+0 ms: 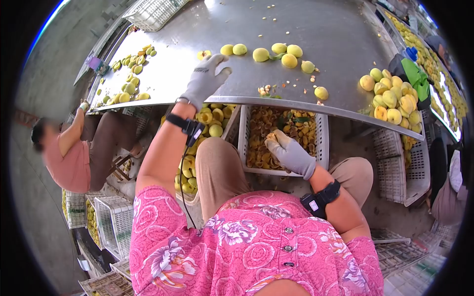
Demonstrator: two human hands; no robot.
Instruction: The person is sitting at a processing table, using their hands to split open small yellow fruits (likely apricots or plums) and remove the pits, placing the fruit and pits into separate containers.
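My left hand (205,79), in a grey glove, reaches over the metal table's front edge. Its thumb and fingers are apart, with nothing between them. Just beyond its fingertips lies a cut fruit (204,55), and a row of yellow-green fruits (261,55) stretches to its right. My right hand (289,152), also gloved, is closed on a small brownish-yellow piece (271,137). It is above a white crate (322,143) filled with brown and yellow fruit pieces (261,155), below the table edge.
Whole fruits fill a crate (229,129) by my left knee. On the table (316,27) lie a fruit pile (392,98) at right, scattered fruits (129,89) at left and a white basket (155,14). A person (66,158) sits at left. Crates (116,222) stand around.
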